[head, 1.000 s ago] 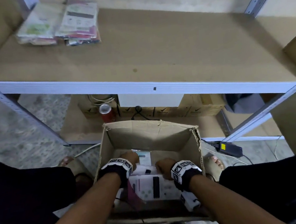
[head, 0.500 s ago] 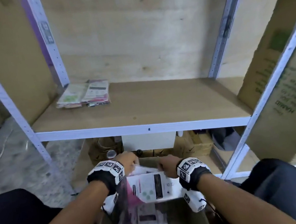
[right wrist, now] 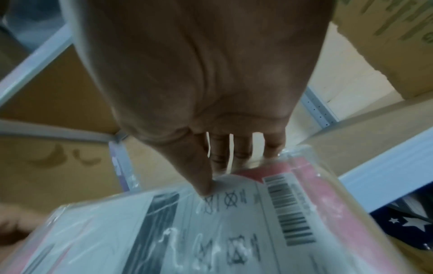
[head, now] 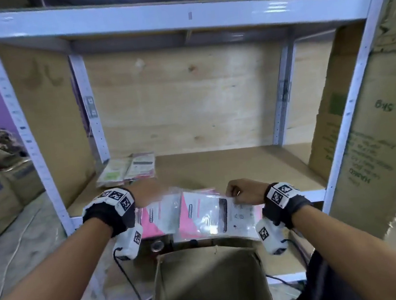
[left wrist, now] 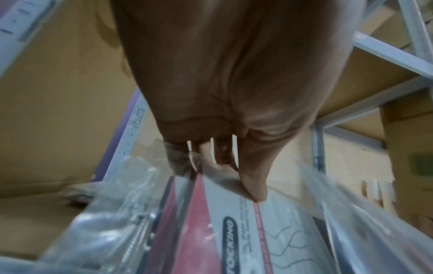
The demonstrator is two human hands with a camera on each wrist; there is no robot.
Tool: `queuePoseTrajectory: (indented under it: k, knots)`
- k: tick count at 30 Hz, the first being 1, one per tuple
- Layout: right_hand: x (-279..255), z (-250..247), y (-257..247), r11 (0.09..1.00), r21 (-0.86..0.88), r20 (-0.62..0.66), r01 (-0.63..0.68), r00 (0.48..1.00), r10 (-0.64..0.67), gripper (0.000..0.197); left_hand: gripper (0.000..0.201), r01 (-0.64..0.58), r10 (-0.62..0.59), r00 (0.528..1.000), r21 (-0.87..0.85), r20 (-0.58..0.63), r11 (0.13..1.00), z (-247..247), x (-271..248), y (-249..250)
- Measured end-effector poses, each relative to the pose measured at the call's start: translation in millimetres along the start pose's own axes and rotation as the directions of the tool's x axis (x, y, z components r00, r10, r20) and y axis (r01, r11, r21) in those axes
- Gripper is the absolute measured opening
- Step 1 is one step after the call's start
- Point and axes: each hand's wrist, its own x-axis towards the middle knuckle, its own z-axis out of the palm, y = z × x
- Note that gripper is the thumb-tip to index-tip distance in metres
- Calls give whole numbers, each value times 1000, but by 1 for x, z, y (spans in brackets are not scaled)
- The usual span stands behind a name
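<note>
Clear plastic over pink card: left hand (head: pixel 147 194) and right hand (head: pixel 242 191) pinch the packets (head: pixel 201 214) by either end, at the shelf's (head: pixel 231 165) front edge, above the box (head: pixel 207 270). Carrying step, I reckon. Next: lay them flat beside the back-left pile (head: pixel 129 170).

A storeroom. A pale metal rack (head: pixel 125 23) with slotted uprights carries bare wooden shelves (head: pixel 231 165) backed by raw plywood (head: pixel 185 96), with printed cardboard cartons (head: pixel 373 152) standing at its right edge, labelled boxes (head: pixel 1 195) on the bare floor (head: pixel 27 237) to the left, and an open cardboard box (head: pixel 207 269) in front. Flat barcoded packets (head: pixel 205 214) sealed in clear plastic are at the shelf's front edge, and a stack of packets (head: pixel 129 170) lies in its back left corner.
</note>
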Motion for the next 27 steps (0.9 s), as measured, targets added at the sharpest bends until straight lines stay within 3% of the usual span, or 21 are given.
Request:
queuePoseTrajectory:
  k: [5,9,11,15,16,17,20,27]
  knots:
    - [1,-20,5,936,346,-104,-55,990,97,15,22,85,-98,991,-141,-90,986,-28,-5,-25]
    - [11,-19,5,752,653,-116,-87,970,212,21,27,139,-192,973,-342,-128,929,-26,-1,-50]
    - [21,-17,4,657,750,-116,-76,963,243,25,27,156,-283,945,-532,-165,832,-18,5,-61]
    - [47,-12,-4,542,837,-98,-70,957,274,28,24,153,-498,865,-906,-71,395,-4,20,-77]
    - [54,-11,-5,519,851,-89,-74,955,283,26,25,168,-515,856,-921,-40,351,-2,25,-82]
    - [63,-9,-7,504,860,-84,-80,952,293,24,28,176,-534,845,-928,-30,329,-1,28,-86]
    - [93,-7,-12,457,884,-67,-97,942,330,22,34,208,-580,812,-900,-59,382,-2,44,-100]
    - [161,-2,-38,366,928,-63,-68,940,335,22,26,143,-634,773,-974,-1,176,-13,71,-128]
